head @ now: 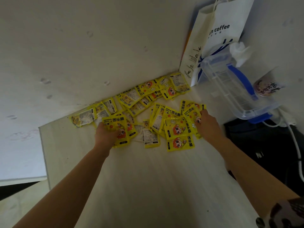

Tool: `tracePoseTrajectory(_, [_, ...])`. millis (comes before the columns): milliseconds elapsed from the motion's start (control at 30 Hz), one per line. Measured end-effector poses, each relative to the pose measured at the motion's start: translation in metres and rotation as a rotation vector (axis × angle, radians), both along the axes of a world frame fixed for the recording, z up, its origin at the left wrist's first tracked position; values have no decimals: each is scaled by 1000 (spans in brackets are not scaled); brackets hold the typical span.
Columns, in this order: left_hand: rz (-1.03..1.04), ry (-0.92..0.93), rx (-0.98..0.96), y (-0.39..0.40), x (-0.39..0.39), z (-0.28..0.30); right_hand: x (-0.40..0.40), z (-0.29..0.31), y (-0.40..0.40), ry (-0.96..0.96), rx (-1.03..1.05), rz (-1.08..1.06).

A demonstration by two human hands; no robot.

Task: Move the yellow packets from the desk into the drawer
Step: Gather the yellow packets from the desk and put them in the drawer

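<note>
Several yellow hand-warmer packets (148,94) lie scattered over the far part of the pale desk (148,178), up against the wall. My left hand (105,135) grips a small bunch of yellow packets (118,127) at the left of the pile. My right hand (209,127) holds another fan of yellow packets (190,112) at the right of the pile. More loose packets (179,134) lie between the two hands. No drawer is in view.
A white coffee paper bag (222,30) stands at the back right against the wall. Beside it lies a clear plastic box with blue clips (235,89), a tissue (238,53) and a printed cup (268,86). Something dark (263,153) and a white cable (294,140) sit right of the desk.
</note>
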State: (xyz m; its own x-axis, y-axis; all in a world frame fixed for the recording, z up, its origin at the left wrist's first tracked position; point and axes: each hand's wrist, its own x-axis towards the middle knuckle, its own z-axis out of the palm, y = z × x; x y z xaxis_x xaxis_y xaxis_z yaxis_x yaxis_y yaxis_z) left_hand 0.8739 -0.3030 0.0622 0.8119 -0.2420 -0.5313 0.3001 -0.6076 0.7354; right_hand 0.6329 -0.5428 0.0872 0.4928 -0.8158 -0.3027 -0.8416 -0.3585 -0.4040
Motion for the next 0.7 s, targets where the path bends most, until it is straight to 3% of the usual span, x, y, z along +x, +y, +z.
tracePoseTrajectory(133, [60, -25, -17, 18, 9, 2, 11, 20, 9, -87, -97, 15])
tracePoseTrajectory(300, [133, -34, -31, 33, 26, 6, 30, 32, 21, -252, 10, 22])
tracePoseTrajectory(567, [91, -90, 79, 57, 86, 12, 51, 16, 34, -62, 110, 215])
tracePoseTrajectory(700, [-22, -178, 185, 63, 114, 11, 70, 9, 46, -55, 172, 260])
